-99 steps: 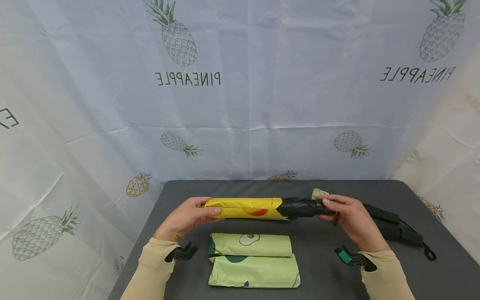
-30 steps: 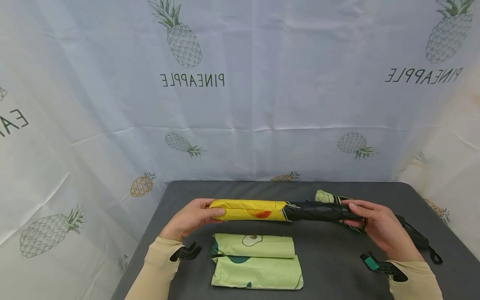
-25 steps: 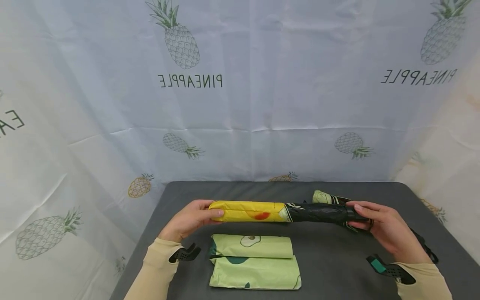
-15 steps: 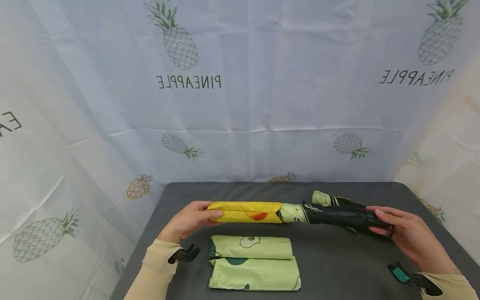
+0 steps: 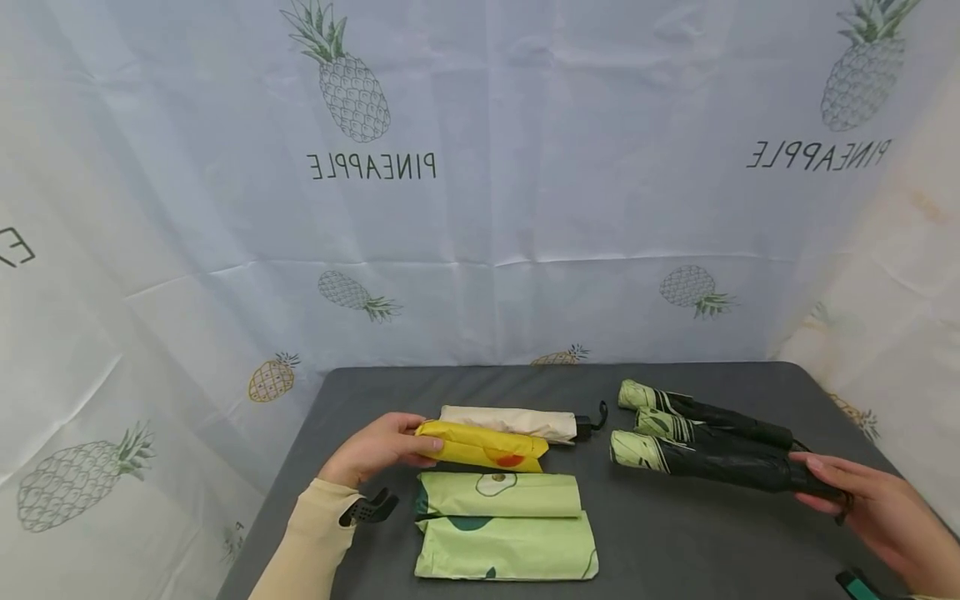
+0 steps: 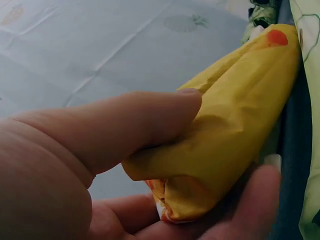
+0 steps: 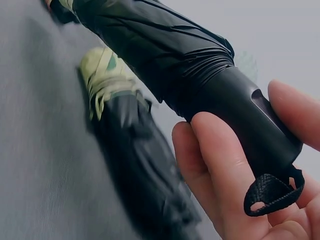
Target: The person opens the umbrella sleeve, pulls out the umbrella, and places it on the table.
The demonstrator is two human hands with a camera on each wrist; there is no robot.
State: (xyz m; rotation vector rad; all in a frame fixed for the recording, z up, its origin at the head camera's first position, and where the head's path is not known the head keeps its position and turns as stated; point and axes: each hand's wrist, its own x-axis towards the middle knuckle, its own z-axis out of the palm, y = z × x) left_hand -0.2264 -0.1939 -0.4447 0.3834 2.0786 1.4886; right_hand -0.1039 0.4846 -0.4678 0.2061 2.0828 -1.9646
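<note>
My left hand (image 5: 378, 450) pinches one end of a yellow umbrella sleeve (image 5: 480, 446) with an orange-red spot; in the left wrist view the sleeve (image 6: 235, 110) sags with its thumb-side end folded. On the right, my right hand (image 5: 873, 504) holds a folded umbrella (image 5: 720, 465) by its black handle, its canopy black with a pale green, black-striped tip pointing left. In the right wrist view, thumb and fingers grip the handle (image 7: 250, 120), and a black wrist strap (image 7: 275, 195) loops from its end. The umbrella and the sleeve are apart.
Two more black-and-green folded umbrellas (image 5: 738, 421) lie behind the held one on the grey table (image 5: 675, 542). Behind the yellow sleeve lies a cream folded umbrella (image 5: 510, 421) with a black handle. Light green avocado-print sleeves (image 5: 506, 537) lie in front. A pineapple-print curtain (image 5: 480, 208) hangs behind.
The umbrella has slid rightward out of the yellow sleeve, with its green tip now exposed. My right hand has moved right and toward me; the sleeve has dropped lower and droops, revealing the cream umbrella.
</note>
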